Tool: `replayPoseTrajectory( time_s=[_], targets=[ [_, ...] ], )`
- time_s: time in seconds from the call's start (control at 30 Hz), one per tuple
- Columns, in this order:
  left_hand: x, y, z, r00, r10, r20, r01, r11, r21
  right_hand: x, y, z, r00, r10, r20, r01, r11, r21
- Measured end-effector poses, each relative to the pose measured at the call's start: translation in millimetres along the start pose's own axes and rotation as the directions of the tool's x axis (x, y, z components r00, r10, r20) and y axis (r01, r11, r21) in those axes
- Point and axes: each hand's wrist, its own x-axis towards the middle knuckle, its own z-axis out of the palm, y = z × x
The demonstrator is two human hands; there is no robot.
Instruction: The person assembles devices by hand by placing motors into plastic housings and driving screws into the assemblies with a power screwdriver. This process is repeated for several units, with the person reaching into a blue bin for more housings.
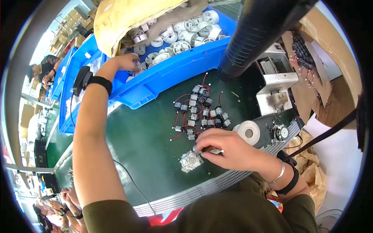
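Note:
My left hand [126,63] reaches over the near wall of a blue bin [171,66] into a heap of white round plastic parts [182,47]. Its fingertips are partly hidden among them, so I cannot tell whether it grips one. Above the green table, my right hand [225,146] is closed in a pinch on what looks like a small motor; a grey end shows at the fingertips and a white plug under the palm. Just beside those fingertips lies a crumpled silvery lump [191,161]. Several small motors [194,110] with red wires lie beyond the right hand.
A white ring-shaped roll [248,133] lies right of my right hand. Farther right stand a metal fixture [276,89] and a small round mechanism [279,133]. A thick black post [256,37] rises behind the motors. Yellow sacking [128,19] overhangs the bin. Other people work at the left.

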Motion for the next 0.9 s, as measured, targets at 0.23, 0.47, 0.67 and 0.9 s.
replayPoseTrajectory(
  time_s=[0.23, 0.47, 0.67, 0.9],
  targets=[
    [-10.8, 22.7, 3.6, 0.989, -0.150, -0.015, 0.133, 0.918, -0.373, -37.6, -6.3, -2.0, 0.990, 0.057, -0.133, -0.019, 0.963, 0.267],
    [-39.8, 24.7, -1.5, 0.687, 0.027, -0.726, -0.075, 0.997, -0.034, -47.7, -24.4, -20.9, 0.954, 0.234, -0.186, -0.147, 0.909, 0.389],
    [-143.3, 223.6, 32.1, 0.820, -0.010, -0.573, -0.538, 0.331, -0.775, -71.2, -13.7, -89.0, 0.922, -0.058, -0.382, 0.138, 0.973, 0.183],
    [-122.3, 344.7, 102.1, 0.798, 0.082, -0.597, -0.507, 0.627, -0.591, -84.5, 1.9, -91.5, 0.841, 0.145, -0.521, -0.019, 0.970, 0.241]
  ],
)
